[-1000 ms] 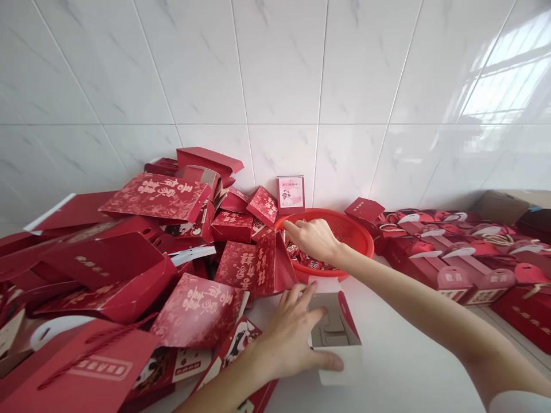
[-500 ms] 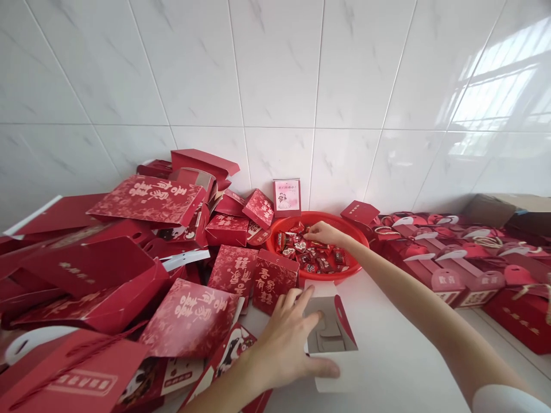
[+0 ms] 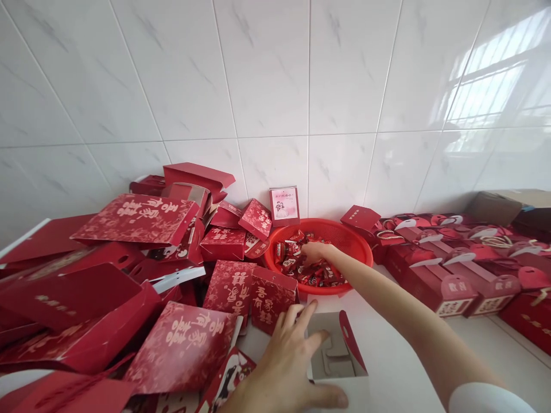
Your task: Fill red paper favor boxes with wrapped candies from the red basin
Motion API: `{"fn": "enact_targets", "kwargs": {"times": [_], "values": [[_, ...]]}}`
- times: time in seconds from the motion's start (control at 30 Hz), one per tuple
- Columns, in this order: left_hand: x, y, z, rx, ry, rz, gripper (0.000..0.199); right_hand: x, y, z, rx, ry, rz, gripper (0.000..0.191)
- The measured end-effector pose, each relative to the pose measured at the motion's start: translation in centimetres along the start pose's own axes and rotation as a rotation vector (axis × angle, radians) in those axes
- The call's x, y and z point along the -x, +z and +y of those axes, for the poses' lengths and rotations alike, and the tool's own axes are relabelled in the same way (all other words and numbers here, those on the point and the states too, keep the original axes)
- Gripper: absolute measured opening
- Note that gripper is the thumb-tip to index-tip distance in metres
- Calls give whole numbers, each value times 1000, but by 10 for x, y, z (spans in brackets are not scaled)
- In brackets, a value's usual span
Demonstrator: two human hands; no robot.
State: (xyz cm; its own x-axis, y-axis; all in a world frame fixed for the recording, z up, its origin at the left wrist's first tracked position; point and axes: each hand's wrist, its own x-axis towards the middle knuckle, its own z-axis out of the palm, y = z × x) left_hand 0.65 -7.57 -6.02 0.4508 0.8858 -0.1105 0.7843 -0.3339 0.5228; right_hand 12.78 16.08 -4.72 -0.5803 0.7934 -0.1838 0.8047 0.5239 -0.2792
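My left hand (image 3: pixel 290 361) is at the left side of an open-topped gift box (image 3: pixel 331 344). Its thumb lies across the front panel and its fingers reach over the left edge, steadying the box. The grey inside of the box shows folded bottom flaps and no sweets; a red rounded flap stands up on its right. Beyond it, my right hand (image 3: pixel 315 252) dips into a red plastic basket (image 3: pixel 361 244) of wrapped candies (image 3: pixel 321 275). Its fingers curl down among the wrappers, and the fingertips are hidden.
Flattened and half-folded red boxes (image 3: pixel 185 344) pile up on the left. Rows of finished red boxes with handles (image 3: pixel 434 275) stand on the right, before a cardboard box (image 3: pixel 499 206). A small pink-fronted box (image 3: pixel 284 205) leans against the tiled wall (image 3: pixel 267 74) behind the basket.
My right hand has sunk lower among the candies, its fingers now pointing down. My left hand stays at the gift box. The view has shifted slightly.
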Motion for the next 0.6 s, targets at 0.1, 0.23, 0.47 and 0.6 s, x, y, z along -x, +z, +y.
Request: {"fn": "enact_targets", "kwargs": {"times": [0.1, 0.23, 0.47, 0.6], "values": [[-1, -1, 1, 12, -3, 1, 78, 7, -11, 11, -91, -19, -64, 13], [-1, -4, 4, 10, -3, -3, 78, 25, -31, 26, -320, -109, -83, 22], [-3, -6, 8, -26, -39, -43, 75, 74, -30, 31, -1246, -152, 241, 39], [-6, -4, 8, -33, -21, -24, 74, 83, -20, 28, -1337, -55, 398, 31]]}}
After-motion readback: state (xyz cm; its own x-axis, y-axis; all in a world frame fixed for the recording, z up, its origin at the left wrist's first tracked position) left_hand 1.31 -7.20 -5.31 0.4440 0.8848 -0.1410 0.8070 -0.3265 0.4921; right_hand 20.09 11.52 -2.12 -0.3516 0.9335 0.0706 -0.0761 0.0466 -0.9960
